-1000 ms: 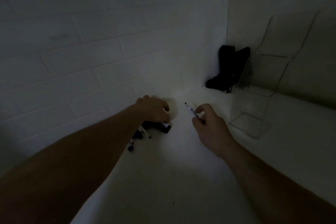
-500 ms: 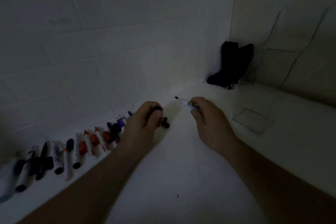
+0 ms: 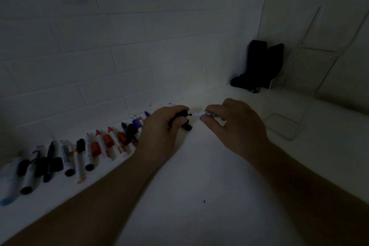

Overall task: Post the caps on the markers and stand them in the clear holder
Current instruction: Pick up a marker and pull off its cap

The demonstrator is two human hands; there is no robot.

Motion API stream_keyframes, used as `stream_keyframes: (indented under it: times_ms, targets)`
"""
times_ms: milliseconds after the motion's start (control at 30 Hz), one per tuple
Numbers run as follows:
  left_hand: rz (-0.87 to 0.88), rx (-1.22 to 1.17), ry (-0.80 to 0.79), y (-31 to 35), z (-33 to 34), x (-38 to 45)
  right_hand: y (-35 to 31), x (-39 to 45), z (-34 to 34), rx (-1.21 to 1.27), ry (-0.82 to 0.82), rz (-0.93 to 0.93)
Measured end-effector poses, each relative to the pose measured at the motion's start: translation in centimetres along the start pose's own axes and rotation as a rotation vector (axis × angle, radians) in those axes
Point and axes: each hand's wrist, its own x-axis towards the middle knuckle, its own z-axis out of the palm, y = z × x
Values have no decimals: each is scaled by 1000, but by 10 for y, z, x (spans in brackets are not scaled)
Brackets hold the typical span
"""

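**Cap and marker tip nearly meeting over the shelf**

White brick wall (image 3: 119,46) runs behind a white shelf (image 3: 199,175) in dim light. Your left hand (image 3: 159,128) is curled around a black cap (image 3: 182,113), its open end facing right. Your right hand (image 3: 231,124) pinches one marker (image 3: 201,114) between thumb and fingers, with the dark tip pointing left, just short of the cap's mouth; whether they touch is not clear. The barrel carries print, but it is too small and blurred to read.

One more black cap (image 3: 187,127) lies on the shelf just below your left fingers.

A row of markers (image 3: 83,154) lies along the wall to your left, mixed with loose caps. You can count roughly fifteen pieces, though an exact count is not possible in this light: black, red, purple and blue ends show, and one orange tip. One red marker has a label with writing, unreadable.

One clear holder (image 3: 283,126) stands on the shelf right of your right hand, apart from it. One black object (image 3: 259,66) sits in the corner behind.
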Motion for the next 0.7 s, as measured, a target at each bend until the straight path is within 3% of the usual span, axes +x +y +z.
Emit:
stream_keyframes:
  times_ms: [267,400,600,700]
  targets:
    - [167,85,-58,7,4,-3,-7,-2,-2,-71,-16,-51]
    - [16,-18,-69,16,2,-8,-12,-2,-7,-64,-28,-84]
    - [-253,-598,-172,19,-2,-7,-8,-1,-11,-16,-79,-85]
    - [-438,-1003,-241,22,-1,-4,-8,0,-11,78,-58,-76]
